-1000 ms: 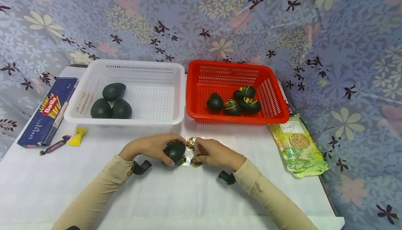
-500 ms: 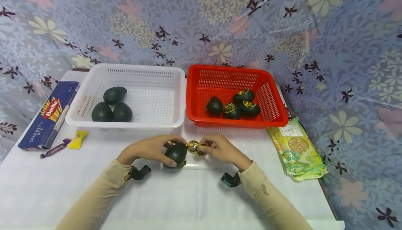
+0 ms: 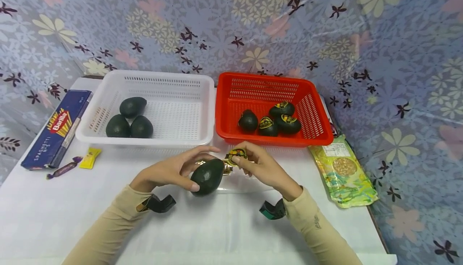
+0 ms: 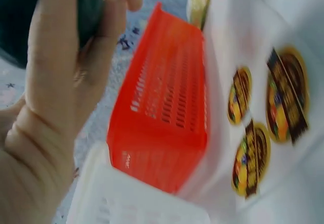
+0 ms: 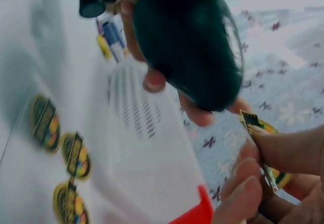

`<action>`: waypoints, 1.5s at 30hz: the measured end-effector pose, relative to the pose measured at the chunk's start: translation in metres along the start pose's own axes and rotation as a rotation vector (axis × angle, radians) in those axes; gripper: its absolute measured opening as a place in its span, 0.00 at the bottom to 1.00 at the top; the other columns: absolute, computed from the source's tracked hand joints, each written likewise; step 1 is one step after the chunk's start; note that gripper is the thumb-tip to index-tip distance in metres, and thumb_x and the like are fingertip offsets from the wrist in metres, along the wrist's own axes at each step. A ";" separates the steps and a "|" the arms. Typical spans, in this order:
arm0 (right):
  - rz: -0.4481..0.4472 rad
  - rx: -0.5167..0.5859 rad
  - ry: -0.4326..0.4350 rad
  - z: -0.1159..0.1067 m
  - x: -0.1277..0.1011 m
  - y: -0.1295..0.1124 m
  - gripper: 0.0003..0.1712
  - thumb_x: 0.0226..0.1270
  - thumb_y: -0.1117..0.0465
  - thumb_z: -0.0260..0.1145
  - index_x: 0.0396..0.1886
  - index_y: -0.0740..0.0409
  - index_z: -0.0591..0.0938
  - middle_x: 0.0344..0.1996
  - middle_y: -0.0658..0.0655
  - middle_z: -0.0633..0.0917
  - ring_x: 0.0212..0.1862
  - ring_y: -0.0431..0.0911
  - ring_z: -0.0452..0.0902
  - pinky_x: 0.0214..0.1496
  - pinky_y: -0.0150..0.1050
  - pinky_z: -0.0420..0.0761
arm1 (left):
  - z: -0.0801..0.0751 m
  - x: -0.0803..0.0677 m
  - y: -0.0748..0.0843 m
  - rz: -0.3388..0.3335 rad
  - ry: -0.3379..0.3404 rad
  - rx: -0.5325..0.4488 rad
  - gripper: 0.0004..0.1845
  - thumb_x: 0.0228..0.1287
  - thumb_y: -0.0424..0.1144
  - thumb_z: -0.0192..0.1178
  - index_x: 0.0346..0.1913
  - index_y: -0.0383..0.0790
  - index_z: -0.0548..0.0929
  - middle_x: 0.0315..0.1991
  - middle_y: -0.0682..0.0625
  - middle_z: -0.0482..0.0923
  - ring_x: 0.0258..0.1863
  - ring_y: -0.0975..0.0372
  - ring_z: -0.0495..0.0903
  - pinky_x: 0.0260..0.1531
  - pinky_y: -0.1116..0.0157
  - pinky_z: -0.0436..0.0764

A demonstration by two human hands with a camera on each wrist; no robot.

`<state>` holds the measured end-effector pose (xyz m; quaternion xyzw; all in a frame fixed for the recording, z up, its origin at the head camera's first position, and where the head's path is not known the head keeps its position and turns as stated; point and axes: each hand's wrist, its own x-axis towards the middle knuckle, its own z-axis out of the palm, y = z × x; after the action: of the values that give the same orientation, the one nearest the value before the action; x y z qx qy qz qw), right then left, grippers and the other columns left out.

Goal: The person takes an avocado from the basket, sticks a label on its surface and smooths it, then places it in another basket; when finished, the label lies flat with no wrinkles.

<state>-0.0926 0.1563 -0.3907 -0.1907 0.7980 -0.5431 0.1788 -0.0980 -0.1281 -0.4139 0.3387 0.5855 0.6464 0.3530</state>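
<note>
In the head view my left hand [image 3: 168, 172] grips a plain dark green avocado [image 3: 207, 178], raised over the table. Beside it my right hand [image 3: 265, 167] pinches a black-and-gold oval sticker [image 3: 236, 155] between thumb and fingers. The right wrist view shows that sticker [image 5: 251, 118] nearly edge-on, close to the avocado's end; whether they touch I cannot tell. Below both hands lies a clear sheet [image 3: 231, 186], partly hidden by them. In the left wrist view, three stickers [image 4: 251, 158] show on it.
A white basket [image 3: 181, 141] at the back left holds three plain avocados [image 3: 132, 107]. Next to it, a red basket [image 3: 275, 141] holds several avocados with stickers [image 3: 288, 124]. A spaghetti box [image 3: 56, 130] and two candies [image 3: 89, 158] lie left; a green-yellow bag [image 3: 343, 170] lies right.
My right hand has lifted the sticker from the sheet and moved slightly right and up. The left hand has raised the avocado off the table and turned it, bringing it nearer the sticker.
</note>
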 end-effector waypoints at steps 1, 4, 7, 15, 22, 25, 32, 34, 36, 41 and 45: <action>-0.018 0.009 0.012 0.000 -0.001 -0.003 0.09 0.74 0.60 0.62 0.50 0.56 0.79 0.31 0.62 0.78 0.27 0.46 0.72 0.28 0.33 0.75 | 0.001 0.001 0.001 0.030 -0.011 -0.035 0.49 0.61 0.29 0.68 0.79 0.42 0.49 0.73 0.42 0.61 0.66 0.53 0.75 0.64 0.61 0.78; -0.059 0.046 0.073 0.001 -0.003 -0.012 0.10 0.75 0.61 0.61 0.52 0.55 0.79 0.31 0.58 0.77 0.27 0.49 0.72 0.29 0.33 0.76 | 0.002 0.004 0.003 0.131 -0.009 -0.123 0.46 0.62 0.31 0.66 0.77 0.40 0.51 0.72 0.45 0.61 0.68 0.56 0.73 0.66 0.61 0.77; -0.101 0.121 0.156 0.004 -0.005 -0.021 0.10 0.74 0.62 0.62 0.51 0.57 0.80 0.30 0.54 0.79 0.27 0.48 0.72 0.29 0.33 0.76 | 0.002 0.007 0.005 0.204 0.037 -0.203 0.42 0.60 0.35 0.67 0.74 0.46 0.57 0.70 0.49 0.64 0.67 0.56 0.72 0.65 0.59 0.77; -0.170 0.336 0.253 0.013 -0.004 -0.043 0.09 0.70 0.64 0.65 0.49 0.55 0.81 0.33 0.44 0.88 0.29 0.40 0.72 0.26 0.31 0.74 | 0.012 0.011 0.021 0.260 0.342 -0.037 0.43 0.54 0.26 0.71 0.72 0.45 0.62 0.68 0.47 0.63 0.61 0.57 0.77 0.51 0.58 0.86; -0.293 0.263 0.265 0.024 0.001 -0.058 0.12 0.70 0.65 0.65 0.50 0.64 0.79 0.32 0.41 0.88 0.28 0.40 0.76 0.26 0.32 0.77 | 0.021 0.017 0.033 0.258 0.607 0.228 0.46 0.50 0.22 0.71 0.72 0.46 0.63 0.72 0.48 0.60 0.57 0.52 0.79 0.36 0.58 0.89; -0.326 0.211 0.278 0.028 0.003 -0.060 0.11 0.70 0.66 0.65 0.49 0.64 0.80 0.32 0.40 0.88 0.27 0.41 0.77 0.27 0.33 0.79 | 0.025 0.018 0.034 0.247 0.619 0.293 0.46 0.51 0.23 0.72 0.72 0.48 0.64 0.73 0.51 0.60 0.59 0.48 0.77 0.34 0.59 0.89; -0.347 0.151 0.278 0.030 0.006 -0.063 0.09 0.69 0.67 0.65 0.47 0.61 0.81 0.32 0.58 0.88 0.25 0.50 0.75 0.25 0.34 0.79 | 0.034 0.020 0.038 0.316 0.593 0.404 0.46 0.49 0.26 0.75 0.71 0.47 0.65 0.72 0.49 0.63 0.58 0.51 0.79 0.31 0.60 0.88; -0.350 0.144 0.278 0.030 0.005 -0.063 0.09 0.68 0.67 0.66 0.47 0.61 0.81 0.31 0.61 0.87 0.25 0.48 0.75 0.25 0.34 0.79 | 0.036 0.020 0.039 0.331 0.595 0.420 0.46 0.49 0.26 0.75 0.71 0.47 0.65 0.72 0.49 0.63 0.57 0.52 0.80 0.31 0.61 0.88; -0.357 0.130 0.286 0.031 0.005 -0.063 0.09 0.68 0.68 0.66 0.47 0.61 0.81 0.30 0.62 0.87 0.24 0.46 0.74 0.25 0.33 0.79 | 0.037 0.020 0.040 0.337 0.598 0.432 0.46 0.48 0.26 0.75 0.71 0.47 0.65 0.72 0.49 0.63 0.57 0.53 0.80 0.31 0.61 0.88; -0.408 0.069 0.332 0.033 0.005 -0.061 0.10 0.65 0.71 0.67 0.45 0.63 0.81 0.26 0.62 0.85 0.24 0.41 0.75 0.25 0.32 0.79 | 0.041 0.018 0.041 0.331 0.609 0.464 0.46 0.49 0.28 0.75 0.71 0.48 0.65 0.74 0.50 0.61 0.58 0.53 0.80 0.32 0.62 0.88; -0.465 0.011 0.373 0.035 0.005 -0.063 0.11 0.62 0.72 0.69 0.44 0.63 0.82 0.24 0.60 0.86 0.25 0.38 0.76 0.26 0.31 0.78 | 0.043 0.017 0.043 0.344 0.616 0.483 0.46 0.49 0.28 0.76 0.71 0.47 0.65 0.74 0.48 0.60 0.59 0.51 0.80 0.31 0.62 0.87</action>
<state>-0.0727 0.1049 -0.3444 -0.2643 0.7489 -0.5995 -0.0992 -0.0730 -0.0946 -0.3670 0.2953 0.7331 0.6113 -0.0408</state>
